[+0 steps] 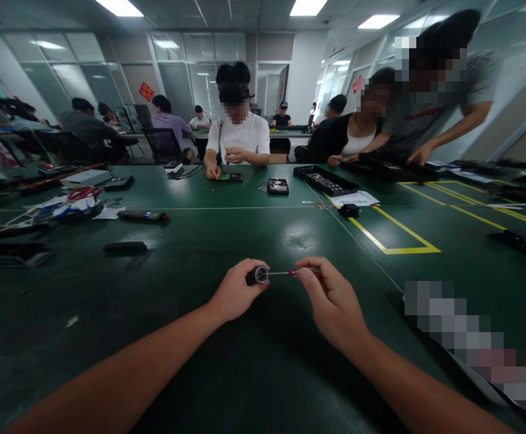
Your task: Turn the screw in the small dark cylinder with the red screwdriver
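Note:
Low in the middle of the head view, my left hand [238, 290] is wrapped round a black cylindrical part [257, 275], whose round metallic end faces right. My right hand [333, 295] grips a screwdriver [294, 273] by its reddish, see-through handle. The thin shaft points left, and its tip reaches the round end of the cylindrical part; whether it is inside cannot be made out. Both hands are above the green table [199, 361].
A black bar [125, 248] and a pen-like tool [143, 216] lie left. Across the table a person in white handles a green board [230, 177]. A black tray [324, 181], a small black block [348, 210] and yellow tape [410, 249] are ahead right.

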A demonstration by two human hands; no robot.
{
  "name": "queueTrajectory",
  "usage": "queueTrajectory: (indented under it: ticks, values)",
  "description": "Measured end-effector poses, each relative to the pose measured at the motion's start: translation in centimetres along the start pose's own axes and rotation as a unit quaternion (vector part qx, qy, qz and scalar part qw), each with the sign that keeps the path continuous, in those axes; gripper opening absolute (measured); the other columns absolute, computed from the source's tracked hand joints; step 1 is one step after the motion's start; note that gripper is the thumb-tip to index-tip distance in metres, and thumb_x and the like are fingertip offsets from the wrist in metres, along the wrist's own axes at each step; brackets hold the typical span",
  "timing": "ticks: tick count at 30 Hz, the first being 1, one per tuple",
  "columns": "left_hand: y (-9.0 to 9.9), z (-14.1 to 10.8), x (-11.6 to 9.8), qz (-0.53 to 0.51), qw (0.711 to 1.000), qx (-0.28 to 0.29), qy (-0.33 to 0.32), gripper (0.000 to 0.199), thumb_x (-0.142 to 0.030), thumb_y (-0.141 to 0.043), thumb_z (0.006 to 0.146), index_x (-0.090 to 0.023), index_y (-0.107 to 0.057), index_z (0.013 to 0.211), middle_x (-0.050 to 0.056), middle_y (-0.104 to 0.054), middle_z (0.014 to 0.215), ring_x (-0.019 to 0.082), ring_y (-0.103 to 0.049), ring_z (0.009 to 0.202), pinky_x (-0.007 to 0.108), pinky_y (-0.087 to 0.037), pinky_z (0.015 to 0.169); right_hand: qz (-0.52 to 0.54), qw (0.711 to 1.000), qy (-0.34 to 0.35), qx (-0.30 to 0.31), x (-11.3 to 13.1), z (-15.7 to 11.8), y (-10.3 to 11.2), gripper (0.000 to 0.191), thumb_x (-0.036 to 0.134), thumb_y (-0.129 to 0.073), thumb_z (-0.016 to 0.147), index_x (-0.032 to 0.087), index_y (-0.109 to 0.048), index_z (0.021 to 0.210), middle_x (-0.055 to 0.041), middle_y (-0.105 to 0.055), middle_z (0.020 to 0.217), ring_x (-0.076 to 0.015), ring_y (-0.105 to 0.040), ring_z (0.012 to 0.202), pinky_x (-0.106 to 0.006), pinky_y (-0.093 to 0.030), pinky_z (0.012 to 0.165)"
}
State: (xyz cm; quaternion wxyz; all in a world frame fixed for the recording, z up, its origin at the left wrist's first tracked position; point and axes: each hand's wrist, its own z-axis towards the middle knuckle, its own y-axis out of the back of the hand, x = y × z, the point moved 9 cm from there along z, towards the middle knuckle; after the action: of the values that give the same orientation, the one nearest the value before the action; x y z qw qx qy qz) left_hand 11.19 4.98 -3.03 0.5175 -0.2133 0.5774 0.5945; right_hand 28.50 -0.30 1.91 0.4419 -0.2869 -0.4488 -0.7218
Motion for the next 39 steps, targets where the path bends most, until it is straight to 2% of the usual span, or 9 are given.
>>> queueTrajectory:
  ticks: [4,7,11,14,20,25,27,34,39]
  values:
    - [-0.1,0.0,-0.1,0.003,1.000,0.005,-0.002,0.022,-0.017,-0.070,0.083,-0.020,-0.069,0.105,0.004,-0.065,0.103,0.022,-0.060,0.098,0.036,-0.044,0.089,0.019,1.000,-0.005,0.019,0.1,0.0,-0.2,0.038,0.047,-0.041,0.104,0.022,-0.069,0.097,0.0018,-0.058,0.062,-0.0154,-0.058,0.056,-0.028,-0.044,0.055]
    - [-0.1,0.0,-0.1,0.005,1.000,0.006,0.000,0.022,-0.015,-0.070,0.083,-0.020,-0.069,0.104,0.004,-0.066,0.103,0.022,-0.060,0.099,0.036,-0.044,0.090,-0.007,1.000,-0.013,0.022,0.1,0.0,-0.2,0.042,0.048,-0.041,0.104,0.022,-0.071,0.090,0.0025,-0.054,0.056,-0.0143,-0.053,0.049,-0.028,-0.039,0.050]
    - [0.0,0.0,-0.2,0.002,1.000,0.000,-0.003,0.021,-0.015,-0.071,0.083,-0.020,-0.069,0.103,0.004,-0.066,0.102,0.022,-0.061,0.098,0.035,-0.045,0.089,-0.015,1.000,-0.017,0.004,0.0,0.0,0.1,0.028,0.041,-0.050,0.100,0.022,-0.068,0.109,-0.0020,-0.069,0.076,-0.0171,-0.063,0.062,-0.028,-0.045,0.056]
    - [-0.1,0.0,0.0,0.009,1.000,0.000,-0.003,0.022,-0.015,-0.071,0.082,-0.020,-0.069,0.104,0.003,-0.066,0.102,0.021,-0.061,0.097,0.035,-0.045,0.088,-0.006,1.000,-0.013,0.003,-0.1,0.2,0.1,0.025,0.038,-0.052,0.099,0.022,-0.064,0.113,-0.0048,-0.072,0.090,-0.0195,-0.068,0.077,-0.030,-0.049,0.066]
    - [-0.1,0.0,0.1,0.012,1.000,-0.004,-0.009,0.024,-0.012,-0.071,0.081,-0.020,-0.069,0.103,0.003,-0.067,0.102,0.020,-0.061,0.098,0.034,-0.045,0.089,-0.007,0.999,-0.026,0.026,-0.5,0.2,-0.3,0.042,0.048,-0.040,0.103,0.021,-0.071,0.092,0.0014,-0.056,0.061,-0.0152,-0.055,0.054,-0.028,-0.041,0.054]
    - [0.0,0.0,0.1,0.006,1.000,-0.008,-0.008,0.023,-0.012,-0.071,0.081,-0.020,-0.069,0.103,0.003,-0.066,0.101,0.020,-0.061,0.097,0.034,-0.045,0.088,-0.012,1.000,-0.019,0.014,-0.5,0.0,-0.2,0.027,0.040,-0.049,0.100,0.023,-0.063,0.116,-0.0014,-0.066,0.081,-0.0171,-0.063,0.068,-0.029,-0.046,0.060]
    - [0.0,0.0,0.1,0.005,1.000,-0.007,-0.008,0.022,-0.013,-0.071,0.081,-0.020,-0.069,0.103,0.002,-0.065,0.100,0.019,-0.061,0.096,0.033,-0.045,0.086,-0.010,1.000,-0.018,0.008,-0.6,0.1,-0.1,0.026,0.039,-0.053,0.098,0.022,-0.060,0.117,-0.0025,-0.067,0.087,-0.0183,-0.065,0.075,-0.030,-0.048,0.065]
    - [-0.1,0.0,0.1,0.011,1.000,-0.006,-0.004,0.023,-0.011,-0.071,0.081,-0.020,-0.069,0.102,0.002,-0.065,0.100,0.019,-0.061,0.096,0.033,-0.044,0.086,-0.012,0.999,-0.040,0.027,-1.0,0.2,-0.4,0.043,0.051,-0.040,0.103,0.022,-0.070,0.091,0.0016,-0.055,0.059,-0.0162,-0.056,0.055,-0.029,-0.042,0.054]
    - [0.0,0.0,0.3,0.015,1.000,-0.007,-0.007,0.023,-0.012,-0.071,0.081,-0.021,-0.069,0.103,0.001,-0.066,0.101,0.019,-0.061,0.096,0.032,-0.044,0.085,-0.010,0.999,-0.039,0.004,-1.0,0.1,-0.2,0.030,0.042,-0.049,0.100,0.022,-0.065,0.115,-0.0016,-0.066,0.075,-0.0177,-0.062,0.064,-0.029,-0.045,0.057]
